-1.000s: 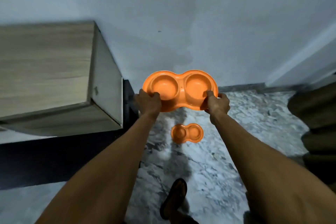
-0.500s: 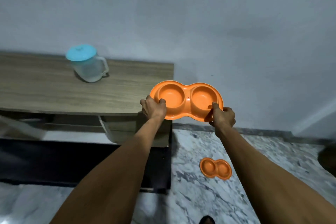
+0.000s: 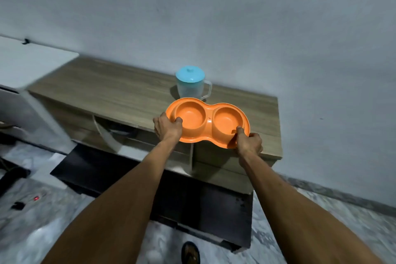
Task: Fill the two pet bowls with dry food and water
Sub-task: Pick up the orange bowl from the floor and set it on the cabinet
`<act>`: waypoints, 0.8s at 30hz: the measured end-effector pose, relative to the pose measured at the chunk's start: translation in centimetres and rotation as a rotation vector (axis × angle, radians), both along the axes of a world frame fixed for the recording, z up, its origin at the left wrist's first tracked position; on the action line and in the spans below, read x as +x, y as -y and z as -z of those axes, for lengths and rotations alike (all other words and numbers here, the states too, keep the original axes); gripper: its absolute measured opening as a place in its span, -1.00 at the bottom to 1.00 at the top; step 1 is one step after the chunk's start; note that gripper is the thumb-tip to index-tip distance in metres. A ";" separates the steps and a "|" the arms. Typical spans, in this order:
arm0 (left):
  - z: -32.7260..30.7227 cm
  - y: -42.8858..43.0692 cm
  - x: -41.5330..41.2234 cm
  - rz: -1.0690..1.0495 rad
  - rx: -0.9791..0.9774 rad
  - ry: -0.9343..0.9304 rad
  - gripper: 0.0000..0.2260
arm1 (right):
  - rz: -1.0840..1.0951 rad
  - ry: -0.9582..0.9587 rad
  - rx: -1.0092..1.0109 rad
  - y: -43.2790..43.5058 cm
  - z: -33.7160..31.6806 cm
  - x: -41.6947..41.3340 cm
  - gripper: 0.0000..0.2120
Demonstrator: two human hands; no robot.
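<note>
Fingers of your left hand (image 3: 168, 127) and right hand (image 3: 249, 143) are pinching opposite ends of the orange double pet bowl (image 3: 207, 121), thumbs hooked over the rim, holding it level above the front edge of the wooden cabinet (image 3: 107, 90). Both wells are looking empty (no food or water showing). Setting it down half over the edge is probably the main risk, since it could tip off. A lidded jug with a blue lid (image 3: 191, 82) is standing just behind the bowl, limiting how far back you can push.
</note>
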State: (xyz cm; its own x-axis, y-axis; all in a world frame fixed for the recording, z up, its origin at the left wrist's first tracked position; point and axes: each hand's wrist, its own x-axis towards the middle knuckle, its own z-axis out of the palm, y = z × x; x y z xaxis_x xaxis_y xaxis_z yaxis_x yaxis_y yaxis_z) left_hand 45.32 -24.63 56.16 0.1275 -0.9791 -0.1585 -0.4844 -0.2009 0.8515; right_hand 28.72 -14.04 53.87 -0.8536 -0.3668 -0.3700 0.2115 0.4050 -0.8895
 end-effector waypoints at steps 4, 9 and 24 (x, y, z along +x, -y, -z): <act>1.4 5.1 4.5 -0.052 -0.001 0.014 -0.56 | -0.048 0.006 0.013 5.8 0.9 3.9 -0.55; 3.6 11.6 8.7 -0.065 0.009 0.028 -0.54 | -0.048 0.039 0.050 12.6 2.6 7.9 -0.54; 6.9 27.4 14.3 -0.012 0.066 0.081 -0.52 | -0.015 0.032 0.218 27.4 6.1 13.5 -0.62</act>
State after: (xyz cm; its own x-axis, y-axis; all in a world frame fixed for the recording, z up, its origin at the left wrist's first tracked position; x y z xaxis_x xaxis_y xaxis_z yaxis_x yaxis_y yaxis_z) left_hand 59.57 -51.99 49.23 0.1541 -0.9652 -0.2112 -0.5485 -0.2613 0.7943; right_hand 42.25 -41.39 47.75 -0.8351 -0.2879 -0.4688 0.2307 0.5902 -0.7735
